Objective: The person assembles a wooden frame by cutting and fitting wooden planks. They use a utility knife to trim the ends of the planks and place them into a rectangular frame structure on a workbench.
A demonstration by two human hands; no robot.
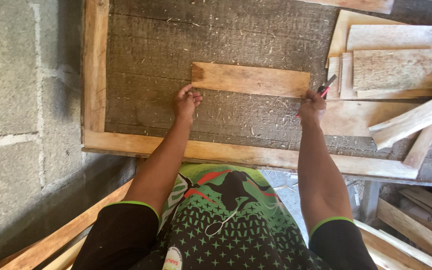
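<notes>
Short wooden board lies flat on the sawdusty counter, pinned at its near-left corner by the left hand, fingers loosely apart, while the right hand, its grip closed on a red-and-black pencil, meets the board's right end, apparently steadying it for marking.

Pale, matt, rough-sawn wooden board on a dark, coarse, sawdust-flecked workbench; rough grey concrete-block wall.
</notes>
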